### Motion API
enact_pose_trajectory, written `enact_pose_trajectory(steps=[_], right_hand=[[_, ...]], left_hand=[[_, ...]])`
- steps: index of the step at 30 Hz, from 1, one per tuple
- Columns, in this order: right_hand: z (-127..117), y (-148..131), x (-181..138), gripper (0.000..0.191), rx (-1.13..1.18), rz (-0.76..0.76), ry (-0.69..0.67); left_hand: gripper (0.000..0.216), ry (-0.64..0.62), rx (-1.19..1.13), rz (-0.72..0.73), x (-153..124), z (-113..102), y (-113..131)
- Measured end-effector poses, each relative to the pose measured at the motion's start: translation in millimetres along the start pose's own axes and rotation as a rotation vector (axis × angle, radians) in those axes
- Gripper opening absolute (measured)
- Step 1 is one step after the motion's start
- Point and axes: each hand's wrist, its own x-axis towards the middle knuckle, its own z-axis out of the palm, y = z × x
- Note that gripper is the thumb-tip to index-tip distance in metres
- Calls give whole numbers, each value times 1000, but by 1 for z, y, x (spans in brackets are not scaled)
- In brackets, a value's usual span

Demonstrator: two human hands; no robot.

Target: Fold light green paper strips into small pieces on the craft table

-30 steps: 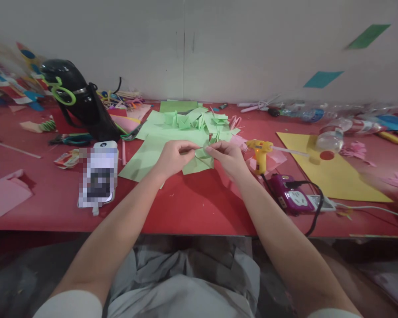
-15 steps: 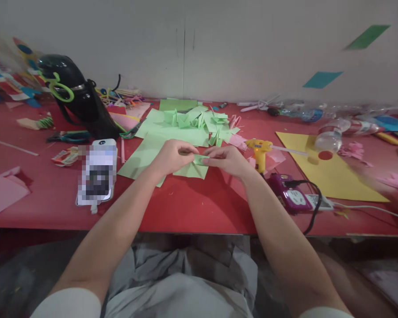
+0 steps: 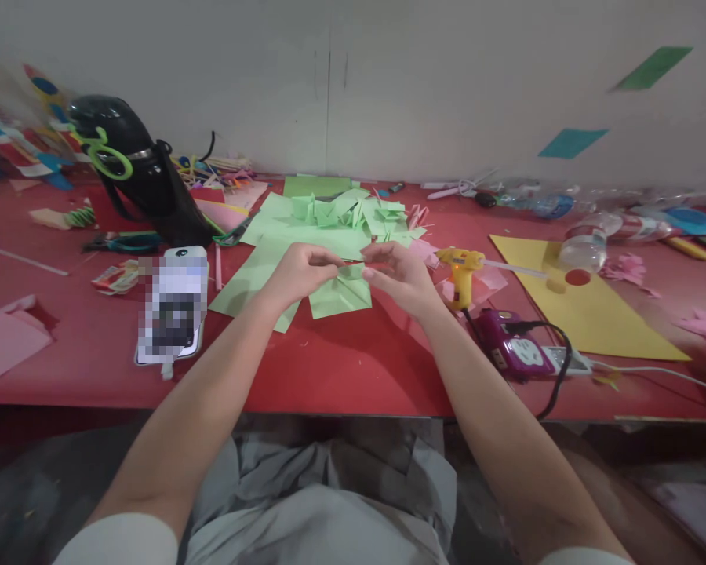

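Over the middle of the table, my left hand (image 3: 304,276) pinches the upper left edge of a small creased sheet of light green paper (image 3: 340,297). My right hand (image 3: 405,281) has its thumb and curled fingers around the sheet's upper right corner. The paper's top edge is raised between the hands, and its lower part fans toward me with fold lines. Beneath and behind my left hand lie larger light green sheets (image 3: 252,275). Several folded green paper pieces (image 3: 326,212) sit on the sheets beyond my hands.
Left are a phone (image 3: 173,306) and a black bottle holder (image 3: 147,180). To the right are a yellow glue gun (image 3: 461,278), a purple power socket (image 3: 509,345), yellow paper (image 3: 605,322) and plastic bottles (image 3: 585,243). A wall (image 3: 423,86) rises behind the red table (image 3: 341,377).
The small green sheet has shifted slightly and shows more of its creased face. My right hand's fingers have lifted and curled, with the thumb now lower along the paper's edge.
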Motion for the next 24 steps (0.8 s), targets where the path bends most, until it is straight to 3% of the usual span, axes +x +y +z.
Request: enact_pose_trajectory(steps=[4, 7, 17, 24], right_hand=[[9, -1, -4, 28, -265, -147, -51], [16, 4, -3, 18, -342, -189, -7], [17, 7, -1, 11, -323, -203, 48], [18, 8, -2, 15, -289, -189, 38]], left_hand=[[17, 45, -60, -52, 2, 5, -5], [15, 54, -137, -96, 3, 9, -5], [17, -1, -499, -285, 3, 14, 1], [21, 11, -464, -290, 2, 13, 3]])
